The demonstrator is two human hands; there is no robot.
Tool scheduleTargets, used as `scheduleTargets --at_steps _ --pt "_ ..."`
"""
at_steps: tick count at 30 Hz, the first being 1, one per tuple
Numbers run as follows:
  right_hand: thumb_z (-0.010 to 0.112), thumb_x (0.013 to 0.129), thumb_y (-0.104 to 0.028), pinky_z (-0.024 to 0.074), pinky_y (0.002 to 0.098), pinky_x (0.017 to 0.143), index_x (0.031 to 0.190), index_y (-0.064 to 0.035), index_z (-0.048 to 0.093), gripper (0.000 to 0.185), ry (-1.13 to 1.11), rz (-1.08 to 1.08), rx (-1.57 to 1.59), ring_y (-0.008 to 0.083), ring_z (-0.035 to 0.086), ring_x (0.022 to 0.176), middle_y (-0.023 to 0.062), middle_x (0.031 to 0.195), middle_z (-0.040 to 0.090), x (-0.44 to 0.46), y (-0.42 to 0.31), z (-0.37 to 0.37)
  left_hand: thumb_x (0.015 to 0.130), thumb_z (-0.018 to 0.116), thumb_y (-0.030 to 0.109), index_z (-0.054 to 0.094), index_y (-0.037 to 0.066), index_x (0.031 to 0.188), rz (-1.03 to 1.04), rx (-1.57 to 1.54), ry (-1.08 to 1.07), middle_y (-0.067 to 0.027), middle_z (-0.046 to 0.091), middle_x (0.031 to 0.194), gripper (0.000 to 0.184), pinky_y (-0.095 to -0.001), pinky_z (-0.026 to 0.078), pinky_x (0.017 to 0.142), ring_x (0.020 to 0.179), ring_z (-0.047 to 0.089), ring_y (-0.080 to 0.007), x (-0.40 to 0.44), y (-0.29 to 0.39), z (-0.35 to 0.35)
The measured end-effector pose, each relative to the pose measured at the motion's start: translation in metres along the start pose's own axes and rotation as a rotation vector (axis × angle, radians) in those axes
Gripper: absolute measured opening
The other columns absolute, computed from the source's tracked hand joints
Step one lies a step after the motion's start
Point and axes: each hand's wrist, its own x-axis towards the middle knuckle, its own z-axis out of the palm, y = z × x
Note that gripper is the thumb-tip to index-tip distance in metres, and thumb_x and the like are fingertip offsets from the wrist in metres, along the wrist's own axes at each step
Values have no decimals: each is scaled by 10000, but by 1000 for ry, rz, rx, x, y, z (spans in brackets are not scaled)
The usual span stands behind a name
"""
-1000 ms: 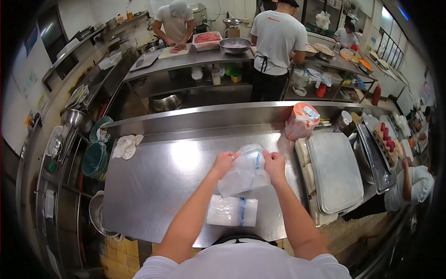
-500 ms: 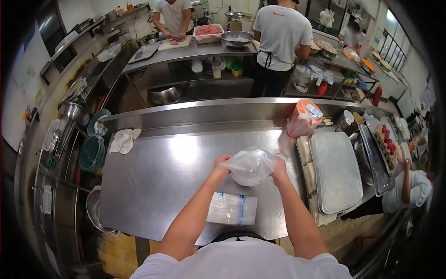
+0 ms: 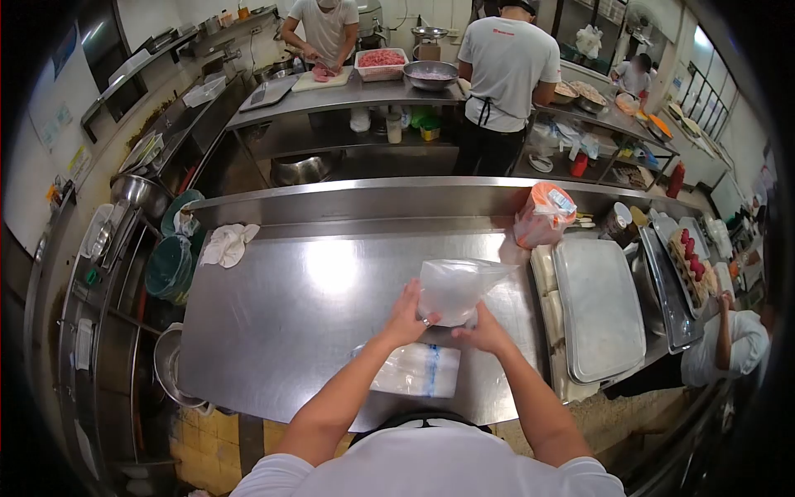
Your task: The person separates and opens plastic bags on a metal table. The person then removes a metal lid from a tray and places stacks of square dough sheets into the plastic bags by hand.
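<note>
A clear plastic bag point(image 3: 454, 290) stands puffed out above the steel table, its wider end up and one corner pointing right. My left hand point(image 3: 406, 316) supports its lower left side, fingers stretched along the plastic and thumb toward the bottom; a ring shows on it. At the lower right, my right hand point(image 3: 483, 331) has its fingers against the bag, thumb pointing left. Between them the two hands hold the bag. Below my hands, a flat pack of plastic bags point(image 3: 421, 370) with a blue printed stripe lies on the table, partly behind my left forearm.
The steel table point(image 3: 273, 331) has a raised back edge. A white cloth point(image 3: 228, 245) lies at its left corner. An orange-lidded tub in plastic point(image 3: 545, 217) and a lidded tray point(image 3: 598, 311) are at right. Co-workers stand beyond; one handles meat point(image 3: 323, 73) on a board.
My hands have moved from the bag's upper sides down to its lower part and closer together. The bag has gone from drooping sideways to standing upright and open.
</note>
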Motion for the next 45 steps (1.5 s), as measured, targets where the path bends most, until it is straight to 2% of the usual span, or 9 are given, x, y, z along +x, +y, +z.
scheduleTargets --at_steps 5,8,12,22,25,29,35,41,45 --pt "789 795 -345 573 434 630 728 38 710 396 -392 611 -34 296 701 593 159 615 685 -65 19 44 900 691 411 305 -74 1496 -40 68 16 -296 264 1581 860 -466 230 1212 1483 243 -427 -61 20 -8" --pt "764 819 -338 561 389 547 730 43 708 395 -199 271 -230 253 694 580 169 624 682 -94 46 82 932 633 422 305 -63 1502 1 209 -71 -295 250 1585 817 -506 212 1211 1498 208 -421 -107 9 15" --pt "726 860 -218 563 343 493 856 47 705 265 -269 596 391 222 674 558 139 683 672 -103 65 66 980 537 425 288 -28 1527 -113 461 -198 -243 206 1622 753 -565 202 1200 1523 165 -375 -151 0 28" --pt "702 910 -207 493 311 477 752 -8 677 255 327 195 -100 169 633 522 69 591 617 -104 65 47 992 509 424 268 -12 1543 -75 481 -170 -203 184 1644 743 -561 201 1203 1533 146 -355 -163 -13 30" --pt "699 910 -185 453 313 472 701 -31 663 263 505 419 621 115 570 503 20 542 575 -105 62 21 988 509 436 269 -17 1540 -63 504 -174 -204 186 1643 753 -567 205 1200 1533 144 -356 -162 -18 33" --pt "630 958 -121 422 279 477 811 1 679 197 299 322 222 86 532 548 9 636 598 -119 24 -28 963 559 471 316 -40 1513 -118 524 -227 -216 257 1616 790 -538 225 1202 1514 202 -378 -153 -12 33" --pt "641 963 -222 434 368 514 790 15 698 299 80 196 575 176 584 550 78 578 613 -138 -79 -23 865 774 276 492 10 1422 86 -344 -102 -241 505 1449 678 -379 394 1114 1362 487 -319 -113 103 -7" --pt "581 991 -269 435 423 538 828 29 669 351 90 102 -7 334 575 555 243 654 564 -132 -106 -43 936 686 103 682 11 1067 -331 -667 -452 -121 621 1289 161 -325 443 1025 1161 577 -154 -107 93 0" --pt "604 975 -268 439 415 535 791 23 669 351 28 26 108 321 567 534 223 620 569 -132 -105 -45 959 650 74 672 25 1031 37 -864 -135 -75 641 1199 90 -329 451 993 1057 587 -133 -113 107 -9"
